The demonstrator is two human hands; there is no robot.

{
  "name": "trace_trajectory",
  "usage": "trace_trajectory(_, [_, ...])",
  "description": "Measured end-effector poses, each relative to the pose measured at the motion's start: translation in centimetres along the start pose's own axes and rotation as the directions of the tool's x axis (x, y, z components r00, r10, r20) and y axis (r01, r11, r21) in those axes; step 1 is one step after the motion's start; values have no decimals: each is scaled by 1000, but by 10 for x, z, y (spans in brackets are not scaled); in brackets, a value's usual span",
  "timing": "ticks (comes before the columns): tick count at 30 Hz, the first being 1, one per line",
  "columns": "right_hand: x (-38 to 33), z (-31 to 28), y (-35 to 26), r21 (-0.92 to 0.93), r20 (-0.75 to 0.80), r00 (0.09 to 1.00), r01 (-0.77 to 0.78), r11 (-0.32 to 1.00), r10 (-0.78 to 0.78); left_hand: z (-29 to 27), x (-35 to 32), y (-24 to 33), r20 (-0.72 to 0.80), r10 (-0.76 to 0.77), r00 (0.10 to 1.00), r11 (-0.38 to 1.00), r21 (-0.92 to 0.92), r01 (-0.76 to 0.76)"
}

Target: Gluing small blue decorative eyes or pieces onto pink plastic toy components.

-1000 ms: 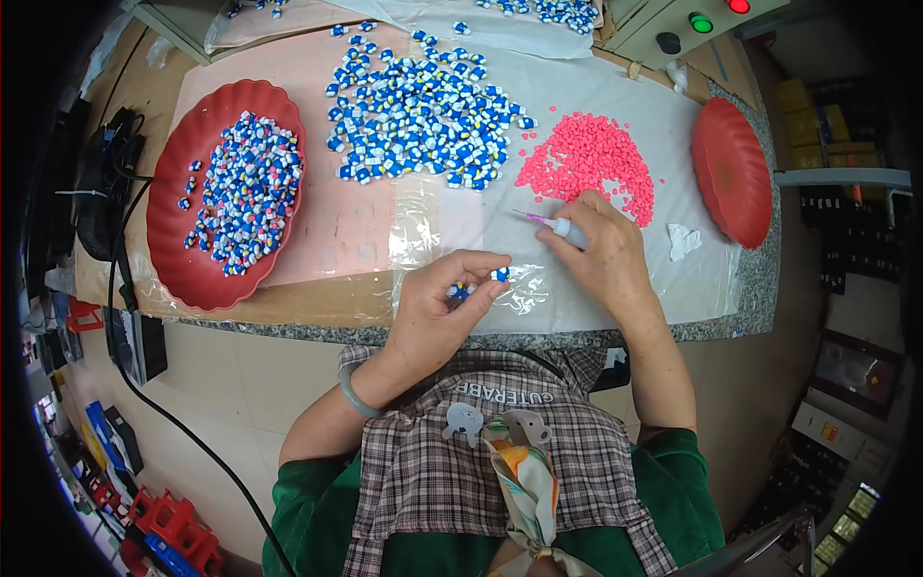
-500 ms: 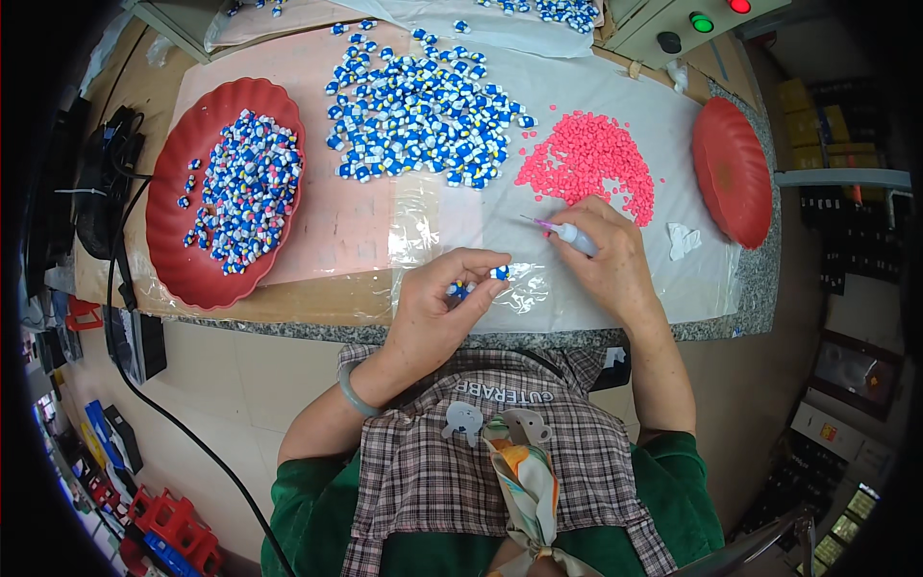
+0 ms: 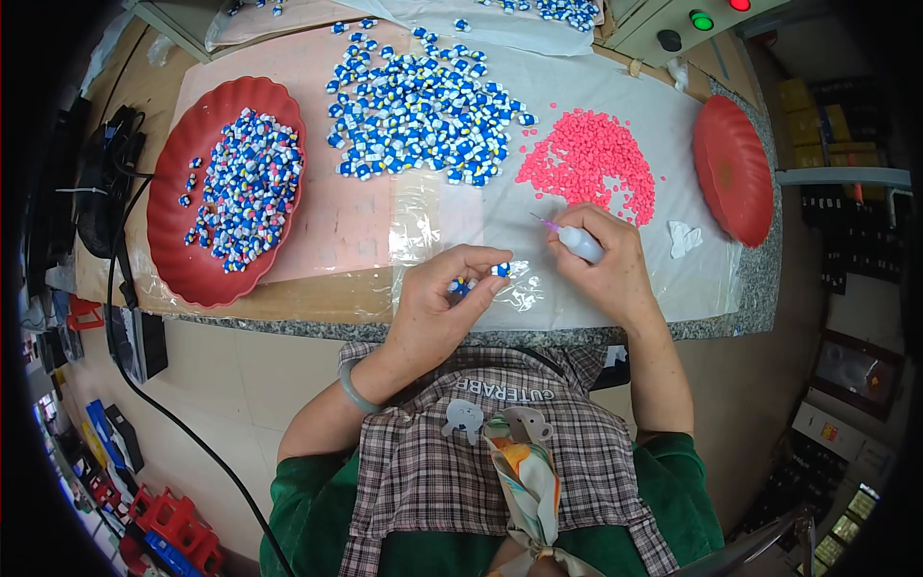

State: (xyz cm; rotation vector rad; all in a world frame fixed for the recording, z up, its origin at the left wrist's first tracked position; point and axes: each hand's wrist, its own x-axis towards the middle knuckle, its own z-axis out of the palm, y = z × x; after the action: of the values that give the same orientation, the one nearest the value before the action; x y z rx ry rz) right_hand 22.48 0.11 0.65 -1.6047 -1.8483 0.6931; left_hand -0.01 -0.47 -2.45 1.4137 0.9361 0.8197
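Pinching left hand [image 3: 433,300]: blue-and-white piece [image 3: 501,270]
Right hand [image 3: 612,267]: gripping squeeze bottle [image 3: 582,244]
Bottle step: apparently dabbing
Next move: likely needs steady aim

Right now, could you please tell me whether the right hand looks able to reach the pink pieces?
Probably yes: the right hand is at the near edge of the pink pieces, with nothing visible blocking the way, though its grip is taken up by a needle-tipped bottle.
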Motion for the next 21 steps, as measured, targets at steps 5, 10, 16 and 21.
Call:
trace_trajectory(5, [-8,3,-8,384,132,987,-132,914,87,1,0,0,-8,-1,1000,1000,-16,1])
trace_trajectory(10, [-13,11,-16,397,185,980,-140,907,70,6,2,-2,-50,59,997,998,-1,-59])
trace_trajectory(16, [-15,20,-18,381,93,995,-79,921,46,5,3,5,-32,140,990,985,102,-136])
trace_trajectory(21, [-13,16,-22,299,190,973,-184,936,130,6,4,4,1,189,982,964,193,-185])
